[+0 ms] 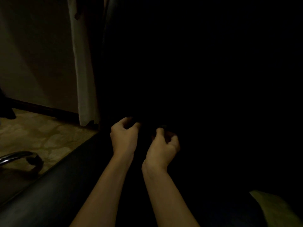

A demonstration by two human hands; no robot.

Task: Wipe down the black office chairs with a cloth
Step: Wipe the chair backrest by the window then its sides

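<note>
Very dark shot. Both hands are reaching low at the back of the black chair's seat point(49, 190), where it is meeting the backrest. Left hand point(124, 136) and right hand point(164, 145) are curling their fingers, but the grip on either can't be told; something dark may be pinched, too dim to say. Cloth isn't visible. Risk: working blind in the crease, missing patches, or dropping a dark cloth unseen. Chrome chair leg point(18, 156) is sitting on the floor at left.

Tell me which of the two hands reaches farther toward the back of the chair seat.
The left hand: its curled fingers sit higher in the view, deeper toward the dark seat back, while the right hand is lower and nearer the camera.
</note>
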